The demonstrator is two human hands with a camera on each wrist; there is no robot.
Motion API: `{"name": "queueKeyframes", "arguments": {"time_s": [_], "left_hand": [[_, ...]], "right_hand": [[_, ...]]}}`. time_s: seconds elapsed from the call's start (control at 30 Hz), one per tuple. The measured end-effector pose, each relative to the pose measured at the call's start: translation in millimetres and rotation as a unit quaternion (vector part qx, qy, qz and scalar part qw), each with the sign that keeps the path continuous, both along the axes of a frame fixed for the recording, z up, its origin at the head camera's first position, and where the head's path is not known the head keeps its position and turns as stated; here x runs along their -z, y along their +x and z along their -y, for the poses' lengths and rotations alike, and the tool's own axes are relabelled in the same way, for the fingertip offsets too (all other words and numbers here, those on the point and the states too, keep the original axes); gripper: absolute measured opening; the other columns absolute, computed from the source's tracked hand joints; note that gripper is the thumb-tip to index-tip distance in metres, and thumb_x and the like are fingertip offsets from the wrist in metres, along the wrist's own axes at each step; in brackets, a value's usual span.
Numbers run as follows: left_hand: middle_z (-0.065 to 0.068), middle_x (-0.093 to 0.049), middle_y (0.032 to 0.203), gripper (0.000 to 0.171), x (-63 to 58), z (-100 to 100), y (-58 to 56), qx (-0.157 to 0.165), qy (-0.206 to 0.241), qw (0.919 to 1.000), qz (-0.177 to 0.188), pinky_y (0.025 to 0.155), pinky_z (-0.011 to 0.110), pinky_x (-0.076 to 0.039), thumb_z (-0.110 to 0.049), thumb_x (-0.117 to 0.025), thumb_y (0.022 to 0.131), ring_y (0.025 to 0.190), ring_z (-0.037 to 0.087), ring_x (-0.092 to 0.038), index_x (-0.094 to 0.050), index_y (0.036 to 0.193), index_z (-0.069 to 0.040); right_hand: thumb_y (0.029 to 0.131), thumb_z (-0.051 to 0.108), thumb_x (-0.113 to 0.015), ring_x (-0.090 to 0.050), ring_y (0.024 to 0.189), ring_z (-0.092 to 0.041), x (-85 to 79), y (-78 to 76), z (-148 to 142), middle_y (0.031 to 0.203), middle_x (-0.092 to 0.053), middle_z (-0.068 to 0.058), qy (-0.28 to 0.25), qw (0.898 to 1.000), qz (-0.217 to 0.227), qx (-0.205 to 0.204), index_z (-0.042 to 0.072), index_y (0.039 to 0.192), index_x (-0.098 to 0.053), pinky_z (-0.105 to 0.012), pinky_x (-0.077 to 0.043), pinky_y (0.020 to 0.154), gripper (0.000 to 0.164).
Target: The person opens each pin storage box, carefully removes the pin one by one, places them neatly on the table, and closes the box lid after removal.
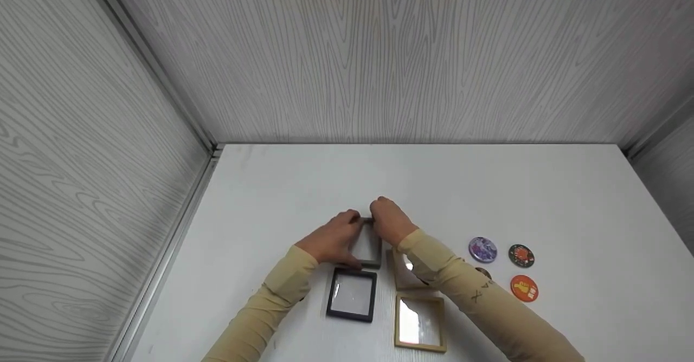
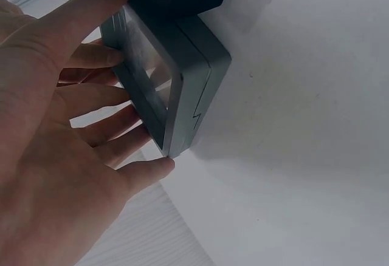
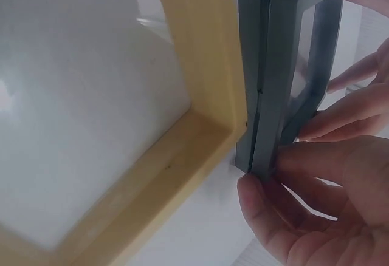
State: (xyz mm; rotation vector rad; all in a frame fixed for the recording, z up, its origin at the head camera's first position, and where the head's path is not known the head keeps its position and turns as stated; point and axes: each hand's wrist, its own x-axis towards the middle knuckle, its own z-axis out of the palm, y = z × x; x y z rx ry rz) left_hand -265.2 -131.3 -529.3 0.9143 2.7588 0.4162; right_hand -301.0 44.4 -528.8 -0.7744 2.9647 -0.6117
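A grey square display frame [image 1: 368, 245] with a clear film window lies on the table between both hands. My left hand [image 1: 335, 240] holds it from the left, thumb at the near edge and fingers spread along the side and far edge. At its far right corner my right hand [image 1: 391, 222] pinches the rim between thumb and finger. A seam runs round the side of the grey frame [image 3: 276, 78], splitting it into two layers. Close to the near edge sits a black frame [image 1: 351, 317], also with a clear window.
Two wooden frames, a near one [image 1: 420, 347] and one partly under the right forearm [image 1: 401, 283], lie to the right. Beyond them are round badges: purple [image 1: 482, 249], dark with red [image 1: 521, 255], orange [image 1: 524, 288], and one mostly hidden by the sleeve. Panelled walls enclose the table.
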Motion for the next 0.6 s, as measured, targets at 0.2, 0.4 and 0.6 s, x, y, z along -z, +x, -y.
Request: {"name": "queueKeyframes", "arguments": {"time_s": [0.2, 0.4, 0.6], "left_hand": [[0.022, -0.041, 0.146, 0.1, 1.0, -0.4, 0.5, 0.003, -0.001, 1.0, -0.006, 0.116, 0.041, -0.037, -0.038, -0.091, 0.064, 0.137, 0.034, -0.041, -0.044, 0.142, 0.004], [0.019, -0.044, 0.143, 0.102, 1.1, -1.1, 3.0, 0.013, -0.018, 0.999, -0.038, 0.114, 0.041, -0.04, -0.04, -0.091, 0.064, 0.132, 0.032, -0.046, -0.044, 0.143, 0.004], [0.02, -0.043, 0.144, 0.103, 2.3, -0.1, 4.2, 0.011, -0.012, 0.9993, -0.033, 0.115, 0.042, -0.039, -0.041, -0.09, 0.065, 0.134, 0.033, -0.044, -0.043, 0.144, 0.004]], "right_hand": [[0.086, -0.009, -0.058, -0.062, 0.076, -0.032, 1.6, 0.6, 2.1, 0.081, -0.062, -0.019, 0.009, 1.0, 0.004, 0.007, -0.006, 0.082, -0.065, -0.047, -0.054, 0.07, 0.009], [0.088, -0.007, -0.058, -0.063, 0.078, -0.034, 4.2, -0.1, 2.9, 0.083, -0.062, -0.019, 0.024, 1.0, 0.007, 0.01, -0.006, 0.083, -0.065, -0.047, -0.055, 0.073, 0.009], [0.089, -0.005, -0.058, -0.064, 0.078, -0.035, 6.5, 2.0, 1.7, 0.083, -0.062, -0.019, 0.022, 1.0, -0.001, 0.011, -0.006, 0.084, -0.067, -0.047, -0.055, 0.072, 0.009]]}}
